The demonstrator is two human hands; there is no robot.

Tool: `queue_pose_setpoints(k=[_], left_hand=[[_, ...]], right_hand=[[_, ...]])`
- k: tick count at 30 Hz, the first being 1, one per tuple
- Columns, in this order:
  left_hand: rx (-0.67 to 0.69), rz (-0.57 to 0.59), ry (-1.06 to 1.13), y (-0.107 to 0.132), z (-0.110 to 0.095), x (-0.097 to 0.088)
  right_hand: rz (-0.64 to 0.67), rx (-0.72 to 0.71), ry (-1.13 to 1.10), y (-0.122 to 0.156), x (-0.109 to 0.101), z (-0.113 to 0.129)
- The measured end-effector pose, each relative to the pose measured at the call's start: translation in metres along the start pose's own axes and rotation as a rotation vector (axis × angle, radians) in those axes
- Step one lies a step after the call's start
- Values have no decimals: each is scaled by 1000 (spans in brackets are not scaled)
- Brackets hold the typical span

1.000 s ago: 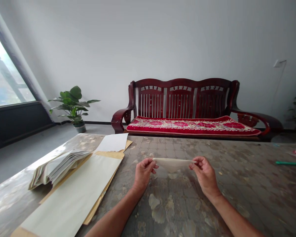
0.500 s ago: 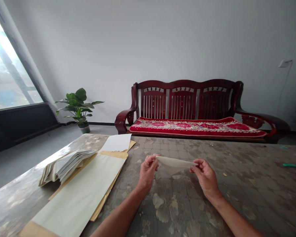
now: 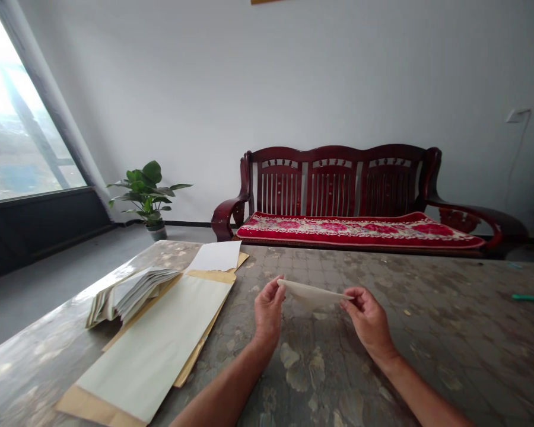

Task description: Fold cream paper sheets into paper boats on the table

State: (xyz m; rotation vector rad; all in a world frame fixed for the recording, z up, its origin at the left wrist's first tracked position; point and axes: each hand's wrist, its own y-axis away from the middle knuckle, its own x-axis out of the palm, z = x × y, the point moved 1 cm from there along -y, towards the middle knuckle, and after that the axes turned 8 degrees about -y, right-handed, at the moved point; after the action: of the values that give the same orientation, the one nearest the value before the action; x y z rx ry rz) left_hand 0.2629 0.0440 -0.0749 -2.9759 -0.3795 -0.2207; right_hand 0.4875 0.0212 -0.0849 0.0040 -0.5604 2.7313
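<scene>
Between my two hands, a folded piece of pale paper [image 3: 314,295] is stretched above the table. My left hand [image 3: 269,305] pinches its left corner between thumb and fingers. At the opposite corner, my right hand [image 3: 367,314] holds it in the same kind of pinch. The paper's upper edge runs straight and slopes slightly down to the right, while its lower part narrows toward the tabletop. I cannot tell how many layers it has.
A patterned table [image 3: 329,379] spans the foreground. On its left lie a large pale sheet [image 3: 160,344] over brown paper, a white sheet [image 3: 216,256] and a bent stack of papers [image 3: 136,293]. A green stick-like item [image 3: 531,298] lies right. Behind stands a wooden bench [image 3: 331,184].
The paper has tilted so that less of its face shows, and both hands keep their pinch on it. The whole view has shifted slightly; the things on the left appear further right.
</scene>
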Motion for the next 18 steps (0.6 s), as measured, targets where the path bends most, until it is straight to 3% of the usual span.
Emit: queue_pose_setpoints(k=[4, 12, 14, 18], left_hand=[[23, 59, 22, 5, -3, 0], [47, 312, 6, 5, -8, -5], [131, 290, -75, 8, -7, -5], [284, 134, -226, 20, -1, 0]], right_hand=[[16, -8, -7, 0, 2, 2], [21, 56, -77, -6, -3, 8], [23, 121, -134, -9, 1, 10], [16, 327, -311, -6, 12, 12]])
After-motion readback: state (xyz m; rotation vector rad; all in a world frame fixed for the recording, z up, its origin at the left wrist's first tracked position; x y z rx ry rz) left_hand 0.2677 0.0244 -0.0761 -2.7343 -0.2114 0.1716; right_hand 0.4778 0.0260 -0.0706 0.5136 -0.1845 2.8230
